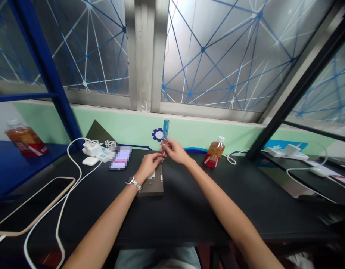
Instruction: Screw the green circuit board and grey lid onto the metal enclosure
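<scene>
A screwdriver (165, 129) with a clear blue handle stands nearly upright, its shaft pointing down at a flat grey-brown box-shaped device (151, 188) on the black table. My right hand (174, 151) is closed on the screwdriver just below the handle. My left hand (148, 167), with a silver watch on the wrist, rests over the device. Its fingertips are pinched together by the lower shaft; whether they hold the shaft or a small part there is too small to tell. The screwdriver's tip is hidden behind the fingers.
Left on the table (200, 216) lie a phone (35, 205) with a cable, white power adapters (91, 148) and a blurred phone-like screen (121, 158). A drink bottle (214, 152) stands right of my hands. Another bottle (26, 139) is at far left. Windows rise behind.
</scene>
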Demonstrator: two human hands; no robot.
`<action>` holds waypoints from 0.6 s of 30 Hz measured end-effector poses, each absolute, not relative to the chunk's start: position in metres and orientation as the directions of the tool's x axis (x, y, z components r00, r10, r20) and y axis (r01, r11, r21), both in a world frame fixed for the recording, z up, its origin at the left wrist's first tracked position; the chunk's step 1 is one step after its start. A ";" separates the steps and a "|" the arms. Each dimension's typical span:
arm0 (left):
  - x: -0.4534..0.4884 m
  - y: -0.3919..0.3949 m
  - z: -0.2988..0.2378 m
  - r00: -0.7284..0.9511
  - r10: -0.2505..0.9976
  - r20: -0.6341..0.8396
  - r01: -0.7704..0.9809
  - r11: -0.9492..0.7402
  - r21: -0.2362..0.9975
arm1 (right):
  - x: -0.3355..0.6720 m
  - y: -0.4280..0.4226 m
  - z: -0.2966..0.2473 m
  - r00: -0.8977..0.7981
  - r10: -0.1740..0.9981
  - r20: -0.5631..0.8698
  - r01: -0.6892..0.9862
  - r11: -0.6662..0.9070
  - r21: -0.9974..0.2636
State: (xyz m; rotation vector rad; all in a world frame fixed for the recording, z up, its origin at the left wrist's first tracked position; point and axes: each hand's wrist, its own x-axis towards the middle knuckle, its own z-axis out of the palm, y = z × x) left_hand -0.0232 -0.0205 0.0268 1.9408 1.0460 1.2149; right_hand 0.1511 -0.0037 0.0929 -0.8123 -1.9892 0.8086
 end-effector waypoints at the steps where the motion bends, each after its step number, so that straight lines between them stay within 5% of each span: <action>1: -0.023 -0.019 0.026 0.260 0.865 0.429 0.290 -0.494 0.820 | 0.152 -0.004 0.094 -0.462 0.775 0.431 0.252 0.581 -0.774; 18: -0.020 -0.019 0.029 0.249 0.864 0.437 0.355 -0.501 0.789 | 0.158 -0.009 0.102 -0.503 0.756 0.419 0.350 0.621 -0.701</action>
